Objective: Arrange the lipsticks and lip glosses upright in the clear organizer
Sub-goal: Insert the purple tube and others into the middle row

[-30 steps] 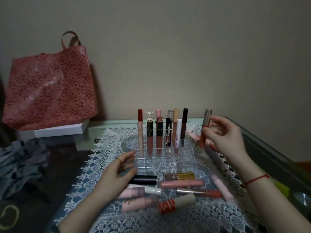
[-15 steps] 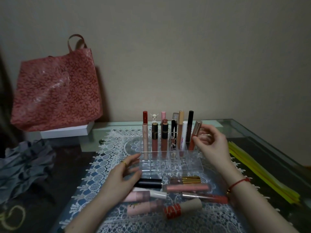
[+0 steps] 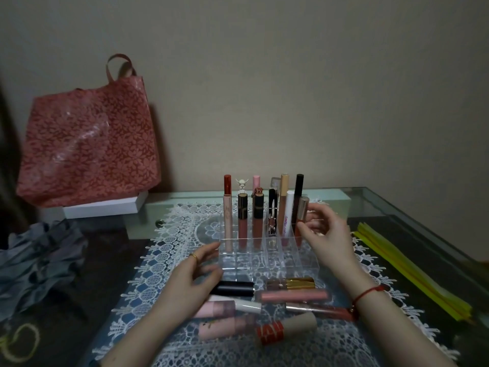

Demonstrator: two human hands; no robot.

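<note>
Lowered into the organizer [image 3: 264, 262], the lip gloss [image 3: 302, 215] stands between right-hand fingers [image 3: 309, 232].

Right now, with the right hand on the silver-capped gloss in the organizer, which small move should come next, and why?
Probably let go: the right hand pinches the silver-capped gloss, which already stands upright in the clear organizer at its right end. Other tubes, like the pink gloss, lie in front.

Dim light falls on a plain beige wall [image 3: 291, 88] and glass table [image 3: 412, 207]; beyond and left of the left hand [image 3: 185, 284], a red bag [image 3: 87, 144] leans on the wall atop a white box [image 3: 105, 207].
</note>
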